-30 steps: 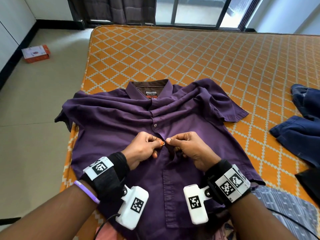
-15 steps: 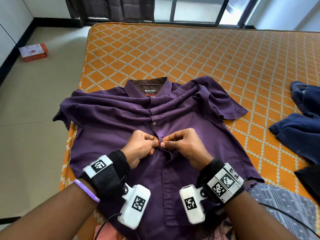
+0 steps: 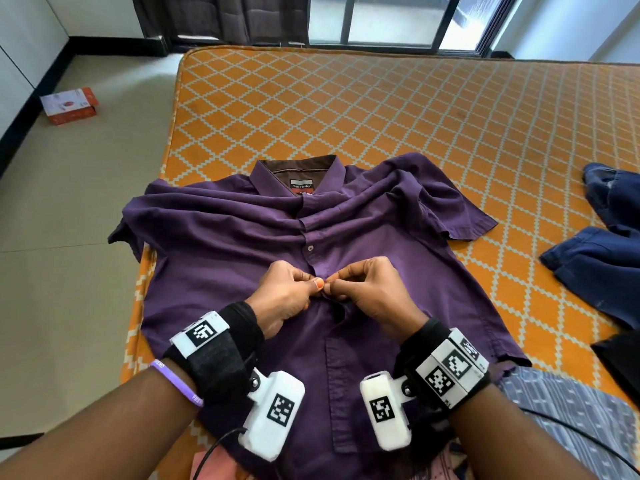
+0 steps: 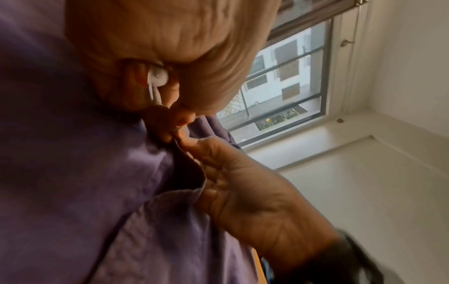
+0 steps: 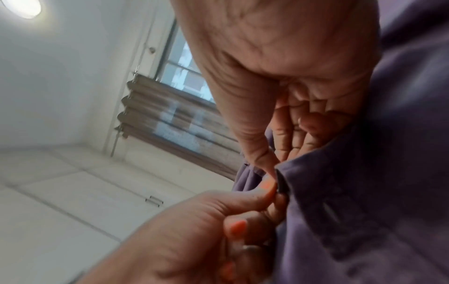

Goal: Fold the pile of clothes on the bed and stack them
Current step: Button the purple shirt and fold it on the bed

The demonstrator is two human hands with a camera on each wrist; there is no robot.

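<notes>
Your head camera looks down on the bed (image 3: 381, 109); each wrist camera peers up, close, from below its hand. All share the pinched shirt (image 3: 221, 258) placket.

Matt purple woven cloth in the shirt (image 3: 242, 258), softly creased, with a small glossy button (image 3: 310, 248) on the placket. Printed orange-and-cream fabric over the bed (image 3: 415, 126). Dark blue cloth in the garments (image 3: 602, 268) at right. Smooth white plastic on both wrist cameras (image 3: 273, 419).
</notes>
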